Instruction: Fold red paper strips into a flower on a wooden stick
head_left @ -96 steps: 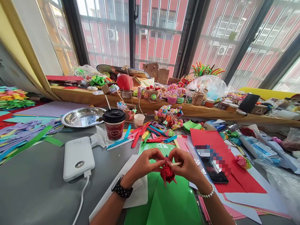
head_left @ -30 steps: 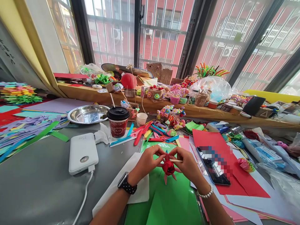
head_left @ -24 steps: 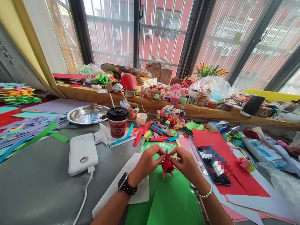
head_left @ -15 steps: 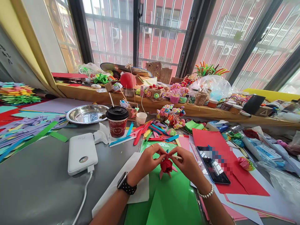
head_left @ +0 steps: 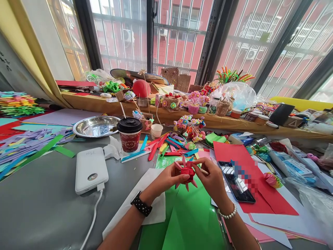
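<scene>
A red folded-paper flower (head_left: 187,171) with pointed petals is held up over the green sheet (head_left: 192,215). My left hand (head_left: 173,176) grips it from the left, thumb in front and fingers behind. On the flower's right side, the thumb and forefinger of my right hand (head_left: 208,170) are pinched at a petal. A thin pale stick (head_left: 205,172) also lies within the right hand, its far end hidden by the fingers. A bit of blue paper shows behind the flower.
Beyond my hands lie loose paper strips (head_left: 166,146) and a lidded red cup (head_left: 129,134). To the left are a white power bank (head_left: 91,170) with its cable and a steel plate (head_left: 85,127). On the right, a phone (head_left: 235,180) rests on red paper (head_left: 275,198).
The flower has been turned and raised a little, so its petals now spread differently. My left hand has shifted from the tip to the flower's side; my right hand has moved slightly right.
</scene>
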`<state>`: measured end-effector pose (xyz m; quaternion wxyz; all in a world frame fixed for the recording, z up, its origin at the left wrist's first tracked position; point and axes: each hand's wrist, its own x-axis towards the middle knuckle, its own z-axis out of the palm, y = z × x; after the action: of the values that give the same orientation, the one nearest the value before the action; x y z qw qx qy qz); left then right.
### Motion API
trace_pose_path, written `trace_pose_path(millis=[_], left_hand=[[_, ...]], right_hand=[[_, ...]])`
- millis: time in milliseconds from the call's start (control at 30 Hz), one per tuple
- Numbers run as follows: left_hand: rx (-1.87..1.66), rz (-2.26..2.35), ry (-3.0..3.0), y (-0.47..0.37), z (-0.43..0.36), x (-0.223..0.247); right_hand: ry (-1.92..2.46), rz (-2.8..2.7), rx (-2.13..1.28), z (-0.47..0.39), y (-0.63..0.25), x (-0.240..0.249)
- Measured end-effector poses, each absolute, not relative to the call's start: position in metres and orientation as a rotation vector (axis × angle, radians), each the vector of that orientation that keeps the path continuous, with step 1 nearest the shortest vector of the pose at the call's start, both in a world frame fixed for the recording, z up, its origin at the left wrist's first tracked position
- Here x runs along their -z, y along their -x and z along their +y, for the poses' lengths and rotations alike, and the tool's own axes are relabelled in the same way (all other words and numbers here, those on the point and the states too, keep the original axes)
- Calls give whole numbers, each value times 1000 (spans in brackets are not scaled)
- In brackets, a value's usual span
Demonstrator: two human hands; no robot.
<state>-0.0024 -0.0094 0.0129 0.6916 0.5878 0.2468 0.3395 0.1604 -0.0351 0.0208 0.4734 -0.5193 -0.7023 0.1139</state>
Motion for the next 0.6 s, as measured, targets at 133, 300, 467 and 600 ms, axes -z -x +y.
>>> trace_pose_path(millis=[133, 300, 467, 600], left_hand=[[-765, 602, -1369, 4, -10, -15], [-751, 633, -1429, 6, -8, -14], [-758, 664, -1448, 4, -8, -13], [-777, 675, -1425, 4, -8, -14]], right_hand=[[1253, -1810, -356, -35, -162, -27], [1201, -1888, -438, -35, -164, -29], [1210, -1906, -432, -35, -163, -27], [1221, -1909, -349, -35, -161, -25]])
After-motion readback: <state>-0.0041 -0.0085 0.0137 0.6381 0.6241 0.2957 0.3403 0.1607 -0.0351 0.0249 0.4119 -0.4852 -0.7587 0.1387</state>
